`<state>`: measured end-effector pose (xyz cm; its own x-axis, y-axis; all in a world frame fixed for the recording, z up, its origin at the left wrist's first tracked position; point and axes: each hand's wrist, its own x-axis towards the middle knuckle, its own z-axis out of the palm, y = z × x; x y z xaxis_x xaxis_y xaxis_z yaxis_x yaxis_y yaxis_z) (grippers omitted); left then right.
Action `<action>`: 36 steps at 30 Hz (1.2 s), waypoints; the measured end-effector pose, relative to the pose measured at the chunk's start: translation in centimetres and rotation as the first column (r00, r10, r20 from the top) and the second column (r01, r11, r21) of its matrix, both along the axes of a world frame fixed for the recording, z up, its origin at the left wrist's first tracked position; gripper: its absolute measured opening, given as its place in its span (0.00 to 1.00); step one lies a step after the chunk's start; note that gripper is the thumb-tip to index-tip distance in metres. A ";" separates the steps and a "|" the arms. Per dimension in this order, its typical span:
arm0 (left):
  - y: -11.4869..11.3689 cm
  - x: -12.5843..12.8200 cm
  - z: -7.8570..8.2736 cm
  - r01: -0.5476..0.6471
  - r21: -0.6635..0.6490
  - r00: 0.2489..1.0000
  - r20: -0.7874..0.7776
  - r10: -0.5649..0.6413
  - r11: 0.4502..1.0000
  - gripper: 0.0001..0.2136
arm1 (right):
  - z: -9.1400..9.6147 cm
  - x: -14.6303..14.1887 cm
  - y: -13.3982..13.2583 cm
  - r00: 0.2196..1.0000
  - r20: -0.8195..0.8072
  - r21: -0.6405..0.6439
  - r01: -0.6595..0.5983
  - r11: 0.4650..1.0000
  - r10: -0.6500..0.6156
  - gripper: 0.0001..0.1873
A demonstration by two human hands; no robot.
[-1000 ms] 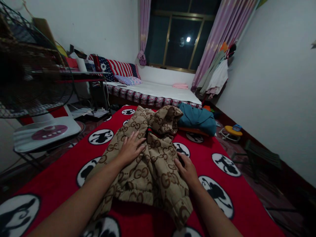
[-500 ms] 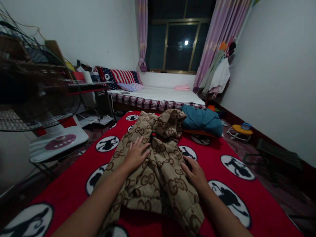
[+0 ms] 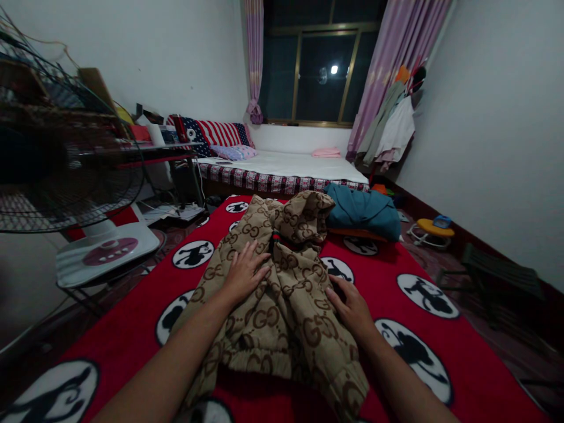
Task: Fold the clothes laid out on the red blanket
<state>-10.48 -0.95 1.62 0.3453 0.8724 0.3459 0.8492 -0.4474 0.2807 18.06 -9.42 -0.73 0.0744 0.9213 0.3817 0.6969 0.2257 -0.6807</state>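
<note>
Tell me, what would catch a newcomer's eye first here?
The red blanket with black-and-white round pictures fills the foreground. A tan patterned jacket lies rumpled at its middle, with the left hand flat on it and the right hand at its right edge. A teal bundle sits behind.

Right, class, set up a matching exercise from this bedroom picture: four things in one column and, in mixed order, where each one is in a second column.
Things:
1. Left hand
2. Teal garment
3. Pink cloth
4. Fan

Places:
A. On the far bed, near the window
B. Flat on the brown jacket
C. On the red blanket, beyond the jacket to the right
D. At the left edge of the view, beside the blanket

Pairs: 1-B, 2-C, 3-A, 4-D
</note>
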 end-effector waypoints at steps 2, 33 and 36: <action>0.0 0.0 0.0 0.000 -0.003 1.000 -0.005 0.000 1.000 0.18 | 0.1 0.0 0.0 1.000 -0.006 -0.012 -0.001 1.000 0.001 0.24; -1.9 -0.4 0.2 0.053 0.055 0.969 0.239 -0.065 0.997 0.12 | 4.3 -0.7 -3.5 0.956 -0.195 0.070 -0.208 0.976 0.218 0.27; -4.2 -0.4 1.5 0.144 0.121 0.943 0.284 -0.173 0.982 0.10 | 7.9 -3.2 -7.2 0.925 0.010 0.010 -0.381 0.925 0.381 0.30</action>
